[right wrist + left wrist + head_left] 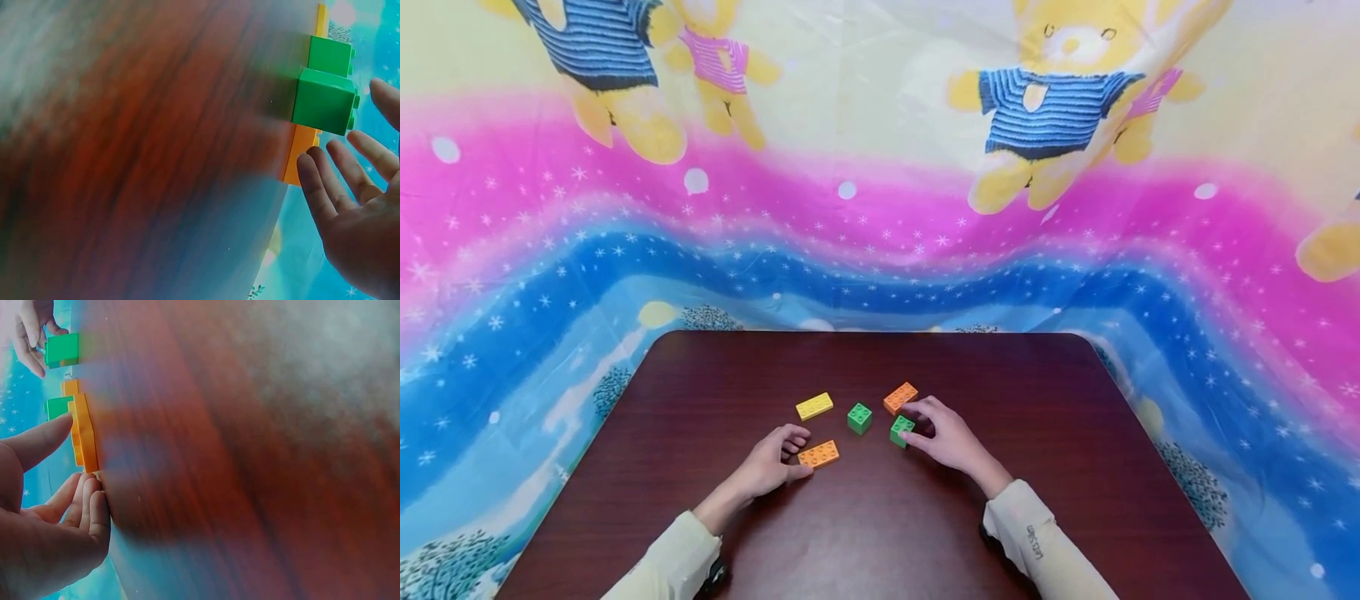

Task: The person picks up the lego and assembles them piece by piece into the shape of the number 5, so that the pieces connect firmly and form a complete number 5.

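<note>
On the brown table lie several toy building bricks. My left hand (767, 462) rests at the left end of a flat orange brick (818, 454), thumb on the near side and fingers loosely bent on the far side. The left wrist view shows a gap between thumb and fingers around that orange brick (89, 434); whether they touch it I cannot tell. My right hand (946, 433) spreads its thumb and fingers beside a green brick (901, 431). In the right wrist view, the fingers (359, 172) stand apart from this green brick (325, 103).
Between the hands sits another green brick (859, 418). A yellow brick (815, 406) lies farther back on the left, and a second orange brick (900, 398) touches or nearly touches the right fingers. A printed bear curtain (880, 208) hangs behind the table (865, 533).
</note>
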### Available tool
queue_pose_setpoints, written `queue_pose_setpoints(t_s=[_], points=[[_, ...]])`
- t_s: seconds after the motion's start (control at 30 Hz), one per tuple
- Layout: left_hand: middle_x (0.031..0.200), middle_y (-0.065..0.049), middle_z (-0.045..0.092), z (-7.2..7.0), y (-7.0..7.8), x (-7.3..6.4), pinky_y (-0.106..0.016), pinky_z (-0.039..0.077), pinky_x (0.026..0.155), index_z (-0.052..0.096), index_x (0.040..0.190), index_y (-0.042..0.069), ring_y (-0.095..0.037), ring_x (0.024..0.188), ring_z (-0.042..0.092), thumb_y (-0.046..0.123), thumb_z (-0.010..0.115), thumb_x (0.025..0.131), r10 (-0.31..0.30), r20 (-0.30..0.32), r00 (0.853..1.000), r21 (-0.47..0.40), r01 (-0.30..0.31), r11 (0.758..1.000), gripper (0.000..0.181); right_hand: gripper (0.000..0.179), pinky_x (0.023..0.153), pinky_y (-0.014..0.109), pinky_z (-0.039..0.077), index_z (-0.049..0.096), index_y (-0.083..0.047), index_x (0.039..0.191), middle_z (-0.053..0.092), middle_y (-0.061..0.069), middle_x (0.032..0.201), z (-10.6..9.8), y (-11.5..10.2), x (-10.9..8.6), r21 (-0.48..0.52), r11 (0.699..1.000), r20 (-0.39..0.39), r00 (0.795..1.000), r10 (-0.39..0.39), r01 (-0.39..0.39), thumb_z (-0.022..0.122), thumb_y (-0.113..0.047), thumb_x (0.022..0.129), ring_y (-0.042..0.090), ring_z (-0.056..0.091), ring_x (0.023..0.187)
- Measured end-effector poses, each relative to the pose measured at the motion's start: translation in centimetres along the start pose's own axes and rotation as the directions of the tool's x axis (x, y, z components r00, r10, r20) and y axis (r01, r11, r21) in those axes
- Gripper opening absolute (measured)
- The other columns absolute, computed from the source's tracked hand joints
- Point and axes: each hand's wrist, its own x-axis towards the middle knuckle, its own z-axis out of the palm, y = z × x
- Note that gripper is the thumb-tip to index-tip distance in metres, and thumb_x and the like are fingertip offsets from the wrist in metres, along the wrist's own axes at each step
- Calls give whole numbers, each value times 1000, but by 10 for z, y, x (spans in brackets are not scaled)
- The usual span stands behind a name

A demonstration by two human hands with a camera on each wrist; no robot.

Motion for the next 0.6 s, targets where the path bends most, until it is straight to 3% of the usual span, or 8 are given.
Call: queue_pose_setpoints(t_s=[0.6], points=[[100,-3,64,2,3,4,-31,50,82,69,109,8,-16,90,57,-1,88,77,-1,19,1000,99,-1,995,38,40,82,35,57,69,-17,132,64,-3,107,2,-6,3,-9,999,36,998,53,-53,76,-32,95,12,63,96]])
